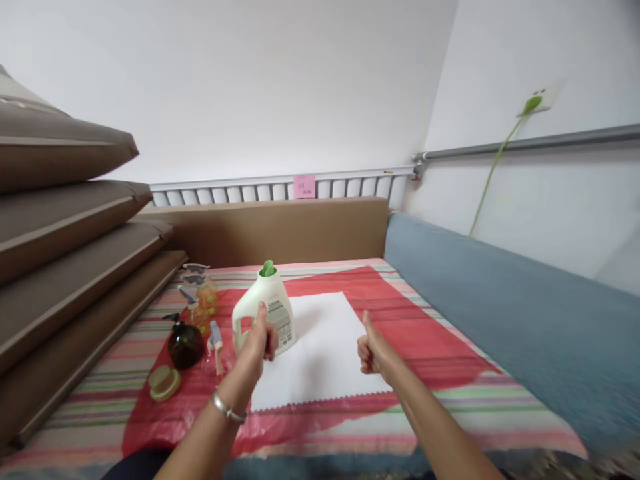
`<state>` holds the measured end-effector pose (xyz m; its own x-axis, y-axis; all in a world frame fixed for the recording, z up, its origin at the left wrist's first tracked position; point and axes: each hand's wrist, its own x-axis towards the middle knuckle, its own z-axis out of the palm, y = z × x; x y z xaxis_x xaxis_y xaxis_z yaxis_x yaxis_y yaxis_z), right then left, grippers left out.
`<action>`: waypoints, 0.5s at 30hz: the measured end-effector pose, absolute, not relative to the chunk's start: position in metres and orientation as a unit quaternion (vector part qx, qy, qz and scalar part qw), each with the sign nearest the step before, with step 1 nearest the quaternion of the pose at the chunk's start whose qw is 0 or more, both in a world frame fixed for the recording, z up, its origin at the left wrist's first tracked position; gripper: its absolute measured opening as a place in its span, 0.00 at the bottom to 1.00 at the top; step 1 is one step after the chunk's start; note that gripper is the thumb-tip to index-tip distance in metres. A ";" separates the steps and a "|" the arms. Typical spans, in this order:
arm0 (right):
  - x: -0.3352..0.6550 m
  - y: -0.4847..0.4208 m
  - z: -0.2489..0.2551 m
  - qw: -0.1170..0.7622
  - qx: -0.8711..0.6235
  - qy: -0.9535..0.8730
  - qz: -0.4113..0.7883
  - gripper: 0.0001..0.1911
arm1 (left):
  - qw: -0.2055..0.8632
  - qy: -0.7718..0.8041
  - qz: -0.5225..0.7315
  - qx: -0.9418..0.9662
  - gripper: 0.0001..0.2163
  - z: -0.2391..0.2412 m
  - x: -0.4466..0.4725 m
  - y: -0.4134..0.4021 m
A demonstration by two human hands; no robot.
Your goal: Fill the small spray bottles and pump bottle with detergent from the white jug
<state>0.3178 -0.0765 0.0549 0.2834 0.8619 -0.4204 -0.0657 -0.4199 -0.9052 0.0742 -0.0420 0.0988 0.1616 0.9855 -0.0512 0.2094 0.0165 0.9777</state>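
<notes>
My left hand (261, 341) is curled into a fist with the thumb pointing up. It is right in front of a white jug with a green cap (271, 298); whether it touches the jug I cannot tell. A silver bracelet is on that wrist. My right hand (373, 351) is also a closed fist with the thumb up. It hovers empty over the right edge of a white cloth (320, 353). The jug stands upright at the cloth's far left corner, on a red plastic sheet (400, 313).
Left of the jug stand amber spray bottles (201, 297), a dark round bottle (185, 345), a small pump bottle (216, 341) and a green lidded jar (164, 383). Stacked brown cushions (60, 220) line the left, a blue bolster (500, 313) the right, a brown board (280, 230) the back.
</notes>
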 end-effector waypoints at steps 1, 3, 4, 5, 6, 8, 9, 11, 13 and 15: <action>0.317 -0.072 0.049 0.441 -0.665 -0.292 0.527 0.20 | 0.501 0.517 0.398 0.568 0.35 0.094 0.077 -0.039; 0.315 -0.067 0.041 0.439 -0.662 -0.283 0.538 0.21 | 0.513 0.517 0.412 0.548 0.35 0.085 0.080 -0.037; 0.314 -0.066 0.038 0.441 -0.659 -0.281 0.541 0.23 | 0.516 0.515 0.416 0.543 0.35 0.083 0.080 -0.038; 0.313 -0.065 0.035 0.444 -0.656 -0.278 0.543 0.26 | 0.519 0.513 0.420 0.540 0.35 0.082 0.079 -0.041; 0.313 -0.064 0.033 0.448 -0.653 -0.276 0.546 0.30 | 0.522 0.510 0.422 0.538 0.35 0.082 0.077 -0.044; 0.309 -0.064 0.031 0.454 -0.646 -0.273 0.549 0.35 | 0.518 0.495 0.438 0.543 0.35 0.087 0.066 -0.055; 0.306 -0.064 0.031 0.458 -0.640 -0.275 0.552 0.36 | 0.504 0.481 0.461 0.549 0.34 0.091 0.056 -0.062; 0.298 -0.067 0.029 0.464 -0.626 -0.284 0.559 0.37 | 0.450 0.446 0.537 0.556 0.32 0.097 0.028 -0.076; 0.286 -0.069 0.025 0.458 -0.613 -0.301 0.570 0.35 | 0.369 0.442 0.620 0.534 0.28 0.095 -0.008 -0.086; 0.272 -0.069 0.018 0.438 -0.610 -0.318 0.579 0.30 | 0.254 0.502 0.681 0.469 0.17 0.083 -0.047 -0.086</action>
<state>0.2715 -0.0690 0.0180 0.1264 0.8948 -0.4282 -0.1196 -0.4147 -0.9021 -0.0466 -0.0861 0.0835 -0.4323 0.8163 0.3832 0.1254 -0.3664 0.9220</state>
